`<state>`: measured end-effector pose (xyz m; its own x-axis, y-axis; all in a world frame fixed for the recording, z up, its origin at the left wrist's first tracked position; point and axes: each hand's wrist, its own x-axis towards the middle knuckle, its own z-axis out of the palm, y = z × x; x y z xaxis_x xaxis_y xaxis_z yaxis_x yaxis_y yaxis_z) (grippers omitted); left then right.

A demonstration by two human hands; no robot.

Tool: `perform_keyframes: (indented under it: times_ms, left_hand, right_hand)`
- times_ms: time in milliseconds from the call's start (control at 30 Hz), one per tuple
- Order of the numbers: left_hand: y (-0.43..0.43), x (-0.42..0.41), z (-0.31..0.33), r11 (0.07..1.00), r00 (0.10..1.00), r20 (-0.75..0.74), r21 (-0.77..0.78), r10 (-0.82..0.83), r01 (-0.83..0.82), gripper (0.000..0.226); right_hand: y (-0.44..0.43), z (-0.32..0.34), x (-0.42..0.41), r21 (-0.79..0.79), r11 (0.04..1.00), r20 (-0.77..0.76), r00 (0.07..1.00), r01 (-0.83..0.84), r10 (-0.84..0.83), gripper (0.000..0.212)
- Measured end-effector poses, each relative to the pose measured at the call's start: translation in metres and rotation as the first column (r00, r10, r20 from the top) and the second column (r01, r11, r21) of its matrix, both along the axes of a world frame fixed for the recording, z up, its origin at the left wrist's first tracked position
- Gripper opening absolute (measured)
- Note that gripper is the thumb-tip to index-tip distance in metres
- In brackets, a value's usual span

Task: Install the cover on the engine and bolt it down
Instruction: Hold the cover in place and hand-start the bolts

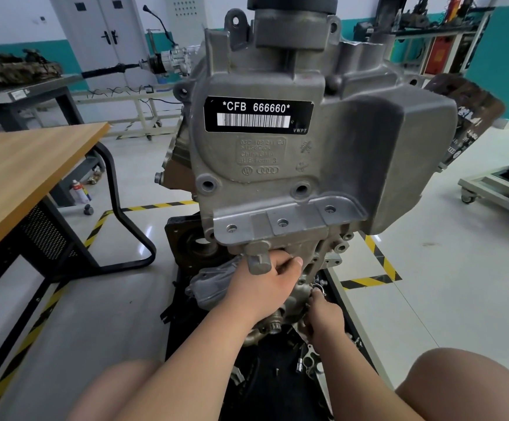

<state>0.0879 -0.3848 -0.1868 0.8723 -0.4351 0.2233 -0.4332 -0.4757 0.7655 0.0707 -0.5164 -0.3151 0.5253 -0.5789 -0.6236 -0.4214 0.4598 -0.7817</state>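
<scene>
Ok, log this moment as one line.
left hand: grips cover lug | right hand: lower down, grip unclear | cover holes in view: empty

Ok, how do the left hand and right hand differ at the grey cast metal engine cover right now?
The left hand sits higher, gripping the lower edge of the grey cast metal cover. The right hand is lower and further right, reaching a small shiny metal part; whether it holds it is unclear. Both are bare and sit below the cover's black barcode label.
</scene>
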Motion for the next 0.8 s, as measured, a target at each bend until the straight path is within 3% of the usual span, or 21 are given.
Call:
perform_keyframes:
  times_ms: [100,233,333,467,600,800]
  left_hand:
    - [0.0003,0.0006,-0.0002,1.000,1.000,-0.004,-0.007,-0.005,0.005,0.043]
    - [0.0000,0.0004,-0.0010,1.000,1.000,0.003,-0.010,-0.003,0.003,0.040]
    - [0.0003,-0.0001,-0.0006,1.000,1.000,0.018,-0.009,-0.003,0.003,0.040]
    - [0.0004,0.0002,-0.0009,1.000,1.000,0.015,-0.006,-0.008,0.008,0.035]
    - [-0.0007,0.0000,-0.0010,1.000,1.000,0.002,-0.013,-0.002,0.002,0.043]
    - [-0.0007,-0.0010,-0.0003,1.000,1.000,-0.018,-0.003,0.003,-0.003,0.048]
  right_hand:
    - [0.0006,0.0009,0.0000,0.078,0.997,0.038,0.999,-0.011,0.008,0.030]
    - [0.0001,0.0003,-0.0001,0.078,0.997,0.018,1.000,-0.019,0.018,0.039]
    - [0.0020,-0.0017,0.0015,0.112,0.992,0.043,0.998,-0.049,0.044,0.028]
    - [0.0011,-0.0023,0.0016,0.051,0.999,0.011,1.000,-0.017,0.016,0.039]
    - [0.0017,-0.0008,0.0014,0.058,0.998,0.013,1.000,-0.010,0.010,0.024]
    - [0.0012,0.0005,-0.0002,0.031,0.999,0.033,0.999,0.014,-0.015,0.035]
